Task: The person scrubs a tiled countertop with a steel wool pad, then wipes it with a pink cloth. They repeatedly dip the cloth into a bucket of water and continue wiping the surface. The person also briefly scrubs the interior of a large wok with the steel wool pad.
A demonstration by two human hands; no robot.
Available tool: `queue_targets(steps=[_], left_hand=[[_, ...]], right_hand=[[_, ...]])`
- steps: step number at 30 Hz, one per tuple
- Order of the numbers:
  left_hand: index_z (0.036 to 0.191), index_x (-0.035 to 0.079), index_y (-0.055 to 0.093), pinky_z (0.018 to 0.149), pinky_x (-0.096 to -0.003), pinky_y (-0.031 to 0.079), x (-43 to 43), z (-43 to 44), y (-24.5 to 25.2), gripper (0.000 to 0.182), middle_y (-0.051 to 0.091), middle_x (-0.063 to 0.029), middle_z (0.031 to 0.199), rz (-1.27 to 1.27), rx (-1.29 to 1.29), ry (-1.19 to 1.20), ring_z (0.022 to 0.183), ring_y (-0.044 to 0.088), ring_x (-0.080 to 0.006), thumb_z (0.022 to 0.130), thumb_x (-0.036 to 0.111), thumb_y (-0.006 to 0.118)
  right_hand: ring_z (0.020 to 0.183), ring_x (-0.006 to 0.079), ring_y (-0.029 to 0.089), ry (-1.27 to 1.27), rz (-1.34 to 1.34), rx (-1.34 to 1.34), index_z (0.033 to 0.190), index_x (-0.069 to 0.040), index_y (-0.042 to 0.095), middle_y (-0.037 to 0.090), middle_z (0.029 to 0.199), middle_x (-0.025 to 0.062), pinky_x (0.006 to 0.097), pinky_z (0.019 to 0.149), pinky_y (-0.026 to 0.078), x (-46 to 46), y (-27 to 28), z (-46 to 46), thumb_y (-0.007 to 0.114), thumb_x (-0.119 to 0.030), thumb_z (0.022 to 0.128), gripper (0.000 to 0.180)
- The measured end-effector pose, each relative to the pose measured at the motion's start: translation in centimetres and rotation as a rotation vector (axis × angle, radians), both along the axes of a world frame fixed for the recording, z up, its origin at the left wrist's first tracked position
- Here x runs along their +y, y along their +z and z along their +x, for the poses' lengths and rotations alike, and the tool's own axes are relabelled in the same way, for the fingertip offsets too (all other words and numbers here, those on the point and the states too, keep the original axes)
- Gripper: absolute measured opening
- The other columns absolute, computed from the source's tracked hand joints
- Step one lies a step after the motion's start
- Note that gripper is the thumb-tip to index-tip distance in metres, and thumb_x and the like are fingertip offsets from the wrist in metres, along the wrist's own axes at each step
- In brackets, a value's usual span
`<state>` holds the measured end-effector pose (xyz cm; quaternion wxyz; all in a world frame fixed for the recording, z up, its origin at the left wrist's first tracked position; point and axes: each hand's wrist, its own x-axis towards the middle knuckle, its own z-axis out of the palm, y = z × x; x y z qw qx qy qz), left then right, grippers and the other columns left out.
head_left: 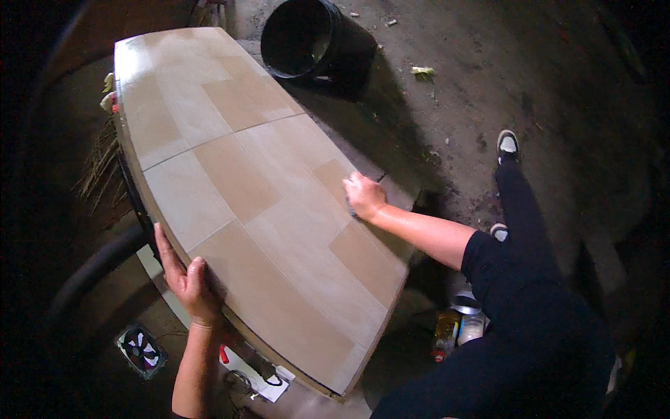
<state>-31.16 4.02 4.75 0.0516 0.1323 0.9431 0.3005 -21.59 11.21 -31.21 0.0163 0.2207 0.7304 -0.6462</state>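
Note:
A long panel (272, 204) with a beige and pale grey tile-pattern surface lies before me; a cross seam divides it. My left hand (188, 285) holds its left edge, fingers stretched along the side and the thumb at the upper rim. Near the right edge, my right hand (365, 196) is closed and pressed to the surface. A bit of something grey-blue (351, 208) shows under that hand; most of it is hidden, and its kind is unclear.
A black bucket (353, 52) lies tipped beyond the panel on the dirty floor (460, 105). Bottles (446, 330) stand near my leg. At the left are a fan (140, 350), dry twigs (102, 162) and a dark curved tube (99, 267). A cable (238, 382) lies below the near edge.

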Motion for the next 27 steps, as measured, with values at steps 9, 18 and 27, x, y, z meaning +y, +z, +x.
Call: queue_targets(steps=[9,18,27], left_hand=[[0.144,-0.002,0.025,0.114,-0.0351,0.011,0.3,-0.2,0.4,0.081,0.023,-0.0163,0.150,-0.170,0.068,-0.023,0.140,0.020,-0.0259,0.067,0.012,0.046],[0.144,-0.004,0.023,0.114,-0.0350,0.009,0.4,-0.3,0.8,0.076,0.020,-0.0191,0.151,-0.290,0.093,-0.035,0.141,0.017,-0.0278,0.074,0.013,0.047],[0.143,-0.005,0.021,0.114,-0.0427,0.010,0.2,-0.6,1.3,0.067,0.021,-0.0223,0.150,-0.426,0.112,-0.065,0.141,0.016,-0.0347,0.085,0.019,0.045]], right_hand=[[0.062,0.0257,0.057,0.246,0.110,0.505,0.085,-0.002,0.058,0.052,0.078,0.0137,0.0368,0.042,0.046,0.6,13.5,12.0,0.055,-0.026,0.088,0.024],[0.076,0.0308,0.056,0.006,0.416,0.562,0.084,-0.003,0.053,0.053,0.084,0.0149,0.0389,0.053,0.048,1.1,11.4,-13.3,0.048,-0.023,0.092,0.022],[0.067,0.0368,0.056,0.134,0.013,0.631,0.086,-0.004,0.051,0.053,0.078,0.0173,0.0429,0.054,0.047,-0.6,21.1,-11.6,0.056,-0.021,0.088,0.017]])
